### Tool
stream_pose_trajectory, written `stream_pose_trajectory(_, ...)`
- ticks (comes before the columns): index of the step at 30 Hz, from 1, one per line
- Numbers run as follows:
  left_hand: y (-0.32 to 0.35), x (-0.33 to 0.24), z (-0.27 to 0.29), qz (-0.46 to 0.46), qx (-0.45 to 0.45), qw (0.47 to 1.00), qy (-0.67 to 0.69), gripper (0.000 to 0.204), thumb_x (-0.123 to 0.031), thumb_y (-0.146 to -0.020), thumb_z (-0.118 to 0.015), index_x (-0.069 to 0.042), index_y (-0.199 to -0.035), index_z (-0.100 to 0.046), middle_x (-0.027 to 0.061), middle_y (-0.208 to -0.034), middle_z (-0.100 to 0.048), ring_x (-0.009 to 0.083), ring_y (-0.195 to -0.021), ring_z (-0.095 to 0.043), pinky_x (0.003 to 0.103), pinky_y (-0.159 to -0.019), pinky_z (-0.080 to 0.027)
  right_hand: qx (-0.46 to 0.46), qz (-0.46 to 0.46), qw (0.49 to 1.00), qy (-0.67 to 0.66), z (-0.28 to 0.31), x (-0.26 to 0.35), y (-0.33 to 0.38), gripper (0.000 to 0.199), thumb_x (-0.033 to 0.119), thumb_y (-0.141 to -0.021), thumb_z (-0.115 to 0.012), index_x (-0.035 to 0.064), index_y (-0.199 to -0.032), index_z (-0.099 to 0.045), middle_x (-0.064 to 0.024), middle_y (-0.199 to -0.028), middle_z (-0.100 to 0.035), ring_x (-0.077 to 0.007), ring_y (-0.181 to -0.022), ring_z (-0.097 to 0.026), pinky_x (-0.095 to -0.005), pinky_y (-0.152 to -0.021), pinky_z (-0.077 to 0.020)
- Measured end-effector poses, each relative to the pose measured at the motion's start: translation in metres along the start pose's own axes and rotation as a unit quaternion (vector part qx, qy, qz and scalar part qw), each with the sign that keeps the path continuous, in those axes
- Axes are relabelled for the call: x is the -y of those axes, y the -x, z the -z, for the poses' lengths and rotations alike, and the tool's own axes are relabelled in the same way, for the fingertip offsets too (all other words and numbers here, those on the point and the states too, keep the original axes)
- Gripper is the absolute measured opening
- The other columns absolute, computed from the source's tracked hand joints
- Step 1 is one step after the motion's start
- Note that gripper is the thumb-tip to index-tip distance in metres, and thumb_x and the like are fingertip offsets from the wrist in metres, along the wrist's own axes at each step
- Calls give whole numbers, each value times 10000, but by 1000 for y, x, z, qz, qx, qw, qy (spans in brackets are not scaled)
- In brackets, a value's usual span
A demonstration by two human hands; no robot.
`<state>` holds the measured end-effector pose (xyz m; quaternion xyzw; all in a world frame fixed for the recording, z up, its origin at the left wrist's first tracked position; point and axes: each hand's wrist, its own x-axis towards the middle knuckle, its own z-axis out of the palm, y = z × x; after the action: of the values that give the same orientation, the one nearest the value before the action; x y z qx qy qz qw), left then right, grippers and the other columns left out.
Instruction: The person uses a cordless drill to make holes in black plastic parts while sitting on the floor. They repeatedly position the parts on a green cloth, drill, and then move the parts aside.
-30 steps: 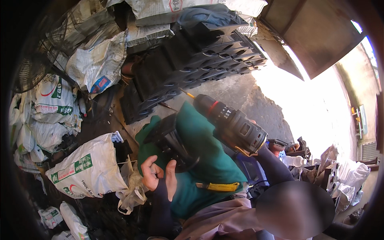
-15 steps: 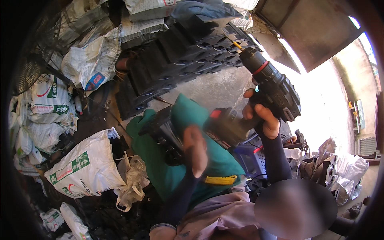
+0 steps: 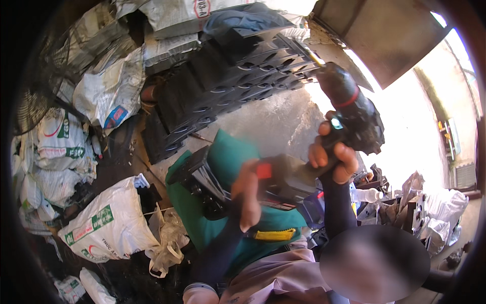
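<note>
My right hand (image 3: 335, 154) is wrapped round the grip of a black cordless drill (image 3: 349, 106) with a red ring, raised in front of me. The drill's yellowish bit (image 3: 315, 57) points away to the upper left, and a small light glows near the trigger. At the drill's battery end (image 3: 283, 180), which has a red patch, my left hand (image 3: 246, 195) is against or very close to it. Motion smears the left fingers. A black moulded part (image 3: 205, 185) rests on the green cloth (image 3: 190, 218) over my lap, left of that hand.
Beyond my knees stands a long stack of black moulded parts (image 3: 202, 86). White printed sacks (image 3: 106, 223) lie on the left, near a fan (image 3: 38, 96). A yellow-handled tool (image 3: 273, 234) lies on my lap. On the right are a clear bottle (image 3: 367, 195) and plastic bags (image 3: 445, 213).
The drill has shifted slightly right, and its battery end has dropped a little beside my left hand. My right hand keeps its hold. The view has tilted slightly.
</note>
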<state>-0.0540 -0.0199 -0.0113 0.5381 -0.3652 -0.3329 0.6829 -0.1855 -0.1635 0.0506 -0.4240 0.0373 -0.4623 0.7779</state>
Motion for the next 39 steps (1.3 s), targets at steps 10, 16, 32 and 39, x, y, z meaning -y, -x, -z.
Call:
stream_pose_trajectory(10,-21,-11,18,145,-2,989,14,536,-448,-1000,-477,13,-1269,-514,-33,-689,-470,51,-617,-403,231,-555,-304,41,-96,914,392,39,-17,19,648,156,-821,-692,-18,-1376,-407,-136,-1236,-555,-132,-853,-605,-282,-716,-502)
stream_pose_trajectory(16,-31,-5,22,160,99,940,284,663,-570,-872,-629,7,-1195,-581,-33,-717,-514,59,-621,-440,221,-537,-316,3,-161,912,377,15,-48,51,284,81,-828,-710,-2,-1073,-594,-74,-951,-664,-114,-788,-648,-234,-685,-504)
stream_pose_trajectory(32,-18,4,27,180,133,923,312,437,-382,-936,-623,11,-1126,-592,64,-884,-636,152,-713,-618,288,-603,-486,21,-64,908,413,-17,-62,55,156,79,-798,-727,5,-918,-660,-90,-857,-696,-193,-770,-686,-299,-709,-518)
stream_pose_trajectory(39,-22,9,39,211,168,912,310,553,-425,-860,-690,3,-1198,-594,59,-1002,-653,159,-884,-624,299,-772,-486,-46,230,843,484,-43,-79,46,173,78,-734,-756,-15,-846,-662,-100,-761,-685,-180,-668,-674,-285,-625,-510)
